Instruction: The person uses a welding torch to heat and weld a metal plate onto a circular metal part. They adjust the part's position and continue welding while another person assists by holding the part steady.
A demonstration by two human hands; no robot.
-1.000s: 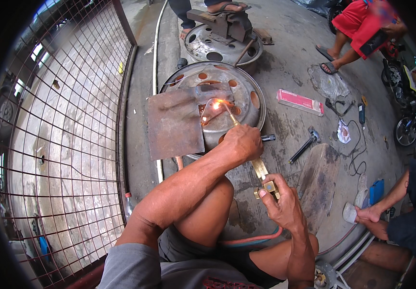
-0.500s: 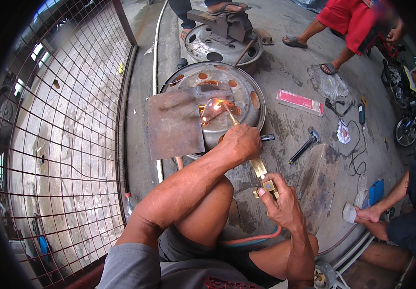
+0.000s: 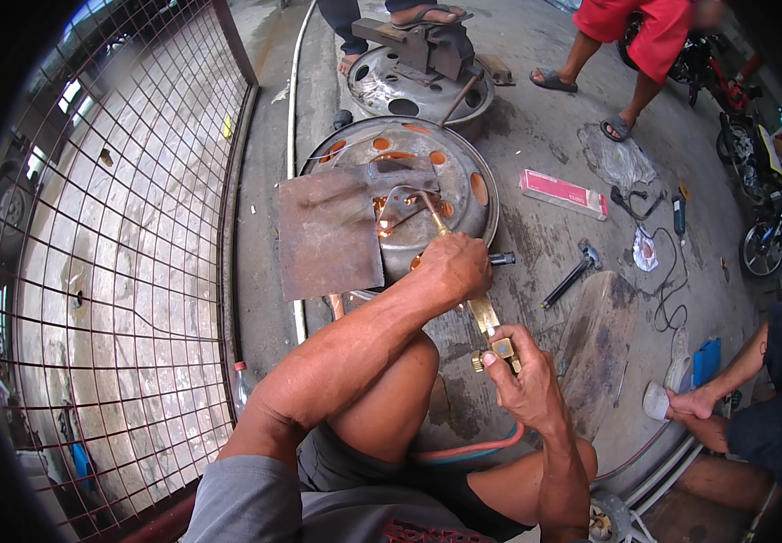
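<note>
My left hand is wrapped round the front of a brass gas torch, whose bent copper tube points over a steel wheel rim. At the torch's rear, my right hand grips the valve body, thumb and fingers against its knobs. A pink-red hose shows below the right hand. Under the tip lies a small metal piece; no bright flame shows at the tip. Orange light glows beside that piece and through the rim's holes. A rusty flat plate rests across the rim's left side.
Beyond stands a bench vise on another wheel rim, with a person's sandaled foot on it. On the floor to the right are a red and white box and a hammer. Wire mesh fencing runs along the left. Other people's legs are nearby.
The bright flame and the haze of light at the torch tip have gone. Both hands stay nearly in place. The person in red shorts has shifted at the upper right.
</note>
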